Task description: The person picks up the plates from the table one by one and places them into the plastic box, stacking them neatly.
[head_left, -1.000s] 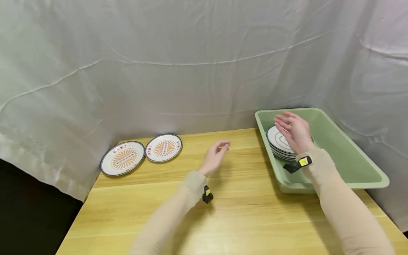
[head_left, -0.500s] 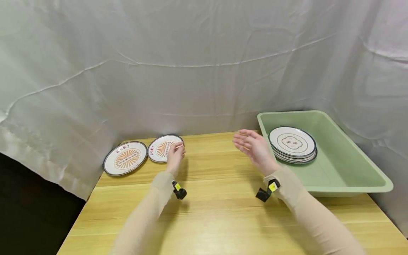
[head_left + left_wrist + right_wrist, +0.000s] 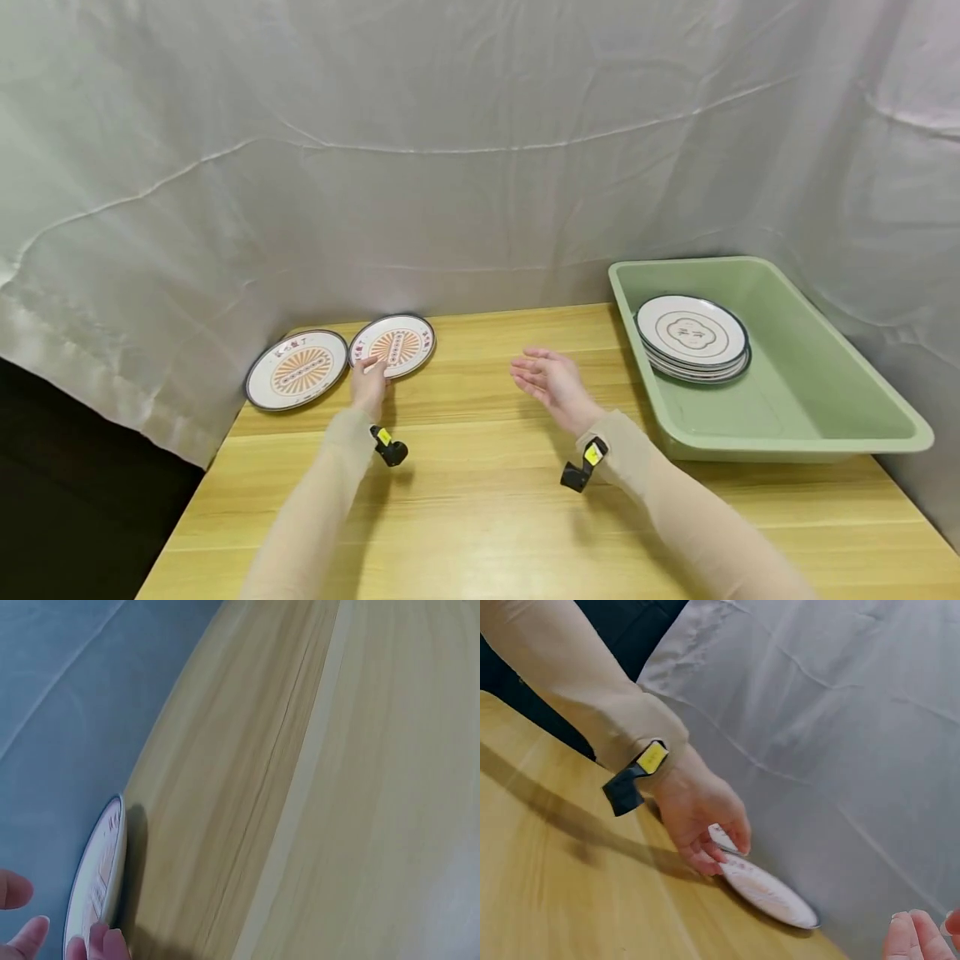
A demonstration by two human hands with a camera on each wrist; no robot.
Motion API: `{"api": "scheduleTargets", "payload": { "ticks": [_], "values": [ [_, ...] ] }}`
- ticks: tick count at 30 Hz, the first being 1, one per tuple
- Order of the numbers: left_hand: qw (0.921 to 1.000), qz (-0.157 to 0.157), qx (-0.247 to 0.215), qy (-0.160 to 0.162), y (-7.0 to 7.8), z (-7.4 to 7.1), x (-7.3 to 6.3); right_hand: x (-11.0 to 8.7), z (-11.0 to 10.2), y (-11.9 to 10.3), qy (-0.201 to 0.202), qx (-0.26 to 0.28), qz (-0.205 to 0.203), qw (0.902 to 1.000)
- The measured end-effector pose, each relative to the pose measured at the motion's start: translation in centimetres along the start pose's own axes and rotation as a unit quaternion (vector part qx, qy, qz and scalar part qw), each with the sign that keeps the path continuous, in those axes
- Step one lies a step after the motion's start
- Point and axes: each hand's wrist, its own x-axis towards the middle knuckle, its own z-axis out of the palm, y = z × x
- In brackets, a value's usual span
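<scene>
A round white plate (image 3: 401,342) with an orange sunburst and red characters lies near the back edge of the table. My left hand (image 3: 367,388) is at its near left rim, fingertips overlapping the rim. In the right wrist view the thumb of the left hand (image 3: 701,810) stands apart from the fingers, with the plate (image 3: 772,896) just past them. Left of it lies a larger sunburst plate (image 3: 298,370). My right hand (image 3: 553,385) hovers over the mid-table, fingers extended and holding nothing.
At the right stands a green basin (image 3: 810,400) holding a stack of white plates (image 3: 693,332) with dark rims. A grey curtain (image 3: 450,208) hangs behind the wooden table (image 3: 480,500). Black cloth shows at the left.
My left hand has moved left from mid-table to the smaller sunburst plate. My right hand has come left, out from over the basin. The plates have stayed put.
</scene>
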Motion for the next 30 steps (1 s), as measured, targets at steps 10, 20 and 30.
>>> {"api": "scheduleTargets", "payload": {
  "ticks": [10, 20, 30],
  "values": [
    [0.9978, -0.015, 0.046, 0.045, -0.7, -0.8, 1.4, 0.8, 0.3, 1.9, -0.002, 0.007, 0.029, 0.9996],
    [0.9878, -0.006, 0.152, 0.036, -0.9, -1.5, 2.4, 1.1, 0.5, 2.6, 0.014, 0.008, 0.032, 0.9994],
    [0.9618, 0.013, 0.273, 0.011, -0.8, -1.3, 2.6, 1.2, 0.4, 2.9, 0.01, -0.004, 0.029, 0.9995]
  ]
}}
